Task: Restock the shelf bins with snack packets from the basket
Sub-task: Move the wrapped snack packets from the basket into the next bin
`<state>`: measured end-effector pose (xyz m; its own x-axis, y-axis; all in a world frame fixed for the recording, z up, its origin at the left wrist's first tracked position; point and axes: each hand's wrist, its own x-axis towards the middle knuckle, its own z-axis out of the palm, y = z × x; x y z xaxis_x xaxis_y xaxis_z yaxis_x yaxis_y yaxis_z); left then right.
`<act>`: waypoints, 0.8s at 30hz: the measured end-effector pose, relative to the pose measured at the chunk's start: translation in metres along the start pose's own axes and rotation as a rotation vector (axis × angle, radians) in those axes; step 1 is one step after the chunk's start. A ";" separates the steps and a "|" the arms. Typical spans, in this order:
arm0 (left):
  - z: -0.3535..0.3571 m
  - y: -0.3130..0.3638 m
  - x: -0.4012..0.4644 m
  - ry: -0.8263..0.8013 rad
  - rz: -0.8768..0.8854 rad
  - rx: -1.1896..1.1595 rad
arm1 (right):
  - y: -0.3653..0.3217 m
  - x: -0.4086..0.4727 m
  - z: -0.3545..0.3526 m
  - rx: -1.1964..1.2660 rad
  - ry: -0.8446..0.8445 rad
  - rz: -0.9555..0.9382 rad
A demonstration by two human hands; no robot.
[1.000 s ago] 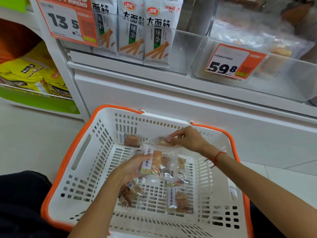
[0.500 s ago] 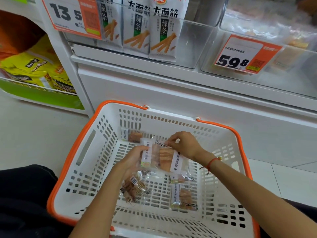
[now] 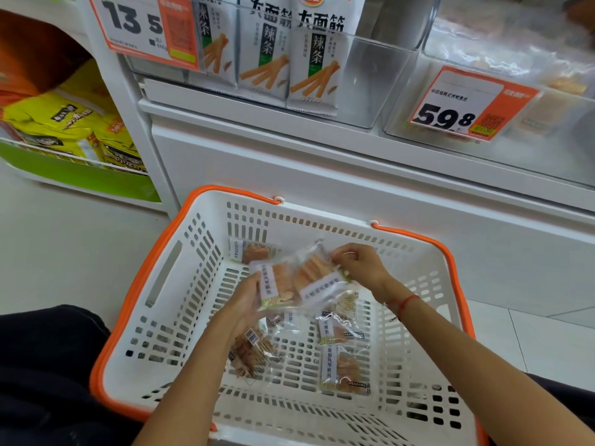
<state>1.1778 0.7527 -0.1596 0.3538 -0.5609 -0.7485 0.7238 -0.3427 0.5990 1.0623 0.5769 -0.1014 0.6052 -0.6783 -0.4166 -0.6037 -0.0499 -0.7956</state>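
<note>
A white basket with an orange rim [image 3: 167,278] sits on the floor below the shelf. Inside lie several clear snack packets with white labels, such as one [image 3: 341,370] at the front right and one [image 3: 252,350] by my left wrist. My left hand [image 3: 248,300] grips a clear packet [image 3: 273,284] above the basket floor. My right hand [image 3: 357,263] pinches the top edge of a second packet [image 3: 317,283] and lays it against the first. Another packet [image 3: 249,251] leans on the far basket wall.
Above stands a clear shelf bin [image 3: 370,91] with white spicy-stick packs [image 3: 317,56] and a 13.5 price tag [image 3: 145,24]. To its right a clear bin [image 3: 528,146] with a 59.8 tag [image 3: 467,106] holds similar clear packets. Yellow bags [image 3: 64,123] fill a lower left shelf.
My right hand picked a packet from the far side of the basket and brought it against the one in my left hand. Both hands rose slightly. The camera moved closer.
</note>
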 end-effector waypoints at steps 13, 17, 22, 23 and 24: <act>-0.006 -0.021 0.011 0.243 0.028 -0.264 | 0.031 -0.041 0.082 0.832 0.070 0.366; -0.007 -0.024 0.009 0.138 0.015 -0.240 | 0.028 -0.044 0.091 0.807 0.028 0.341; 0.001 -0.018 0.004 0.013 0.099 -0.219 | 0.021 -0.047 0.088 0.591 -0.052 0.368; 0.000 -0.017 0.002 0.021 0.116 -0.198 | 0.018 -0.046 0.082 0.490 -0.049 0.376; -0.002 -0.016 0.001 0.019 0.143 -0.186 | 0.015 -0.043 0.074 0.374 -0.041 0.368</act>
<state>1.1680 0.7586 -0.1702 0.4708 -0.5788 -0.6659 0.7616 -0.1144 0.6379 1.0656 0.6597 -0.1276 0.4126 -0.5722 -0.7087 -0.5578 0.4564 -0.6932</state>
